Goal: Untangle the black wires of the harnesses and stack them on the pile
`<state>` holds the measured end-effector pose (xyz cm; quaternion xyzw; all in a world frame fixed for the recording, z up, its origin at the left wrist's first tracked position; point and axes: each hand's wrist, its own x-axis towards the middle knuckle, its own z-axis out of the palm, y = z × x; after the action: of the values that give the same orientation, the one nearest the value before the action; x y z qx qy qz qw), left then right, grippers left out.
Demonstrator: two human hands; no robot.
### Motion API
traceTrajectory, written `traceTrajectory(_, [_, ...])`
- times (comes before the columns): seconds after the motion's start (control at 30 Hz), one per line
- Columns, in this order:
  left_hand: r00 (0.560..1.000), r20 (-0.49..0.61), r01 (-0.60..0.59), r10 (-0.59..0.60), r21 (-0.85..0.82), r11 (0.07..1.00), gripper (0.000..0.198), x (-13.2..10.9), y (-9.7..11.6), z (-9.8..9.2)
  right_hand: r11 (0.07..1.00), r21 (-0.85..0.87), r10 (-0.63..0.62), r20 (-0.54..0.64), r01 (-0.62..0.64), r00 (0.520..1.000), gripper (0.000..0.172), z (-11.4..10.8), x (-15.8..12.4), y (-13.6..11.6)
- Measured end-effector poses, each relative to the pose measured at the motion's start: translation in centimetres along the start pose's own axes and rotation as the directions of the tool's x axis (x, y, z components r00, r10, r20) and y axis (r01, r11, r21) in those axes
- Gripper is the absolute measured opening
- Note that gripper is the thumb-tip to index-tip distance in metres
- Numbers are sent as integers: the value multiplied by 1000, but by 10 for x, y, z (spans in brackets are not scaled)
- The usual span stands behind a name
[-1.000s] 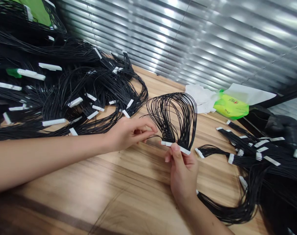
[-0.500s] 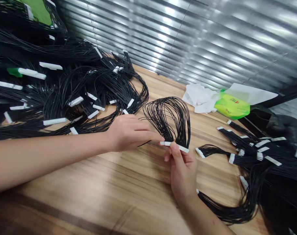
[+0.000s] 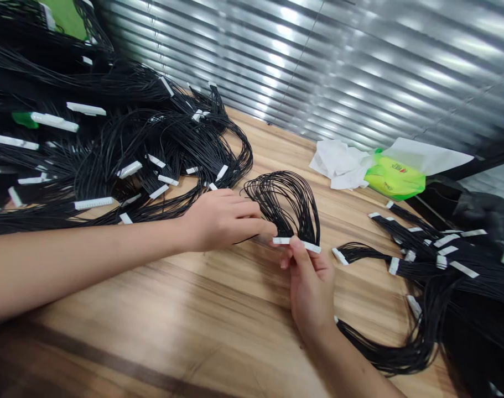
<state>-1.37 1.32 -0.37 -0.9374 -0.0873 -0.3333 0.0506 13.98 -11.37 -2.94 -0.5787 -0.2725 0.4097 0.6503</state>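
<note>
My right hand (image 3: 312, 276) pinches a long white connector (image 3: 312, 247) between thumb and fingers. A bundle of thin black wires (image 3: 295, 190) arches up from its far side in a loop. My left hand (image 3: 230, 221) is at the connector's left end with its fingers closed. A single black wire (image 3: 247, 240) runs out below that hand, apparently held in the fingertips. The exact grip of the fingertips and the wire's end are hidden behind the fingers.
Black wire harnesses (image 3: 164, 143) with white connectors are heaped at the left. More harnesses (image 3: 438, 265) lie at the right. White tissues (image 3: 343, 163) and a green tissue pack (image 3: 395, 176) rest near the metal blinds (image 3: 255, 55). The wooden table (image 3: 160, 331) is beneath my arms.
My left hand's fingers have curled in at the connector's left end, where the index finger was stretched out. The wire loop has sunk slightly. My right hand stays almost still.
</note>
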Motion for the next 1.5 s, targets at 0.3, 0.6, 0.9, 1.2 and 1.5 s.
traceTrajectory(0.3, [986,113,141,-120,-197,970,22,2,6,2,982,-170,-80,32,85,996,28,0,-3,-2])
traceTrajectory(0.6, [984,25,175,-174,-223,959,13,-1,-2,-2,979,-182,-89,16,90,996,33,0,-4,-5])
traceTrajectory(0.9, [958,-194,-271,211,-374,887,14,-2,5,-9,999,16,-50,-96,51,994,25,-1,3,-2])
traceTrajectory(1.2, [996,-23,-81,83,-566,820,32,-9,6,-7,998,-22,-52,-70,51,996,27,0,1,-2])
traceTrajectory(1.5, [983,-22,176,-183,-182,967,24,-11,2,5,991,-96,-93,-50,88,994,30,0,-2,-3])
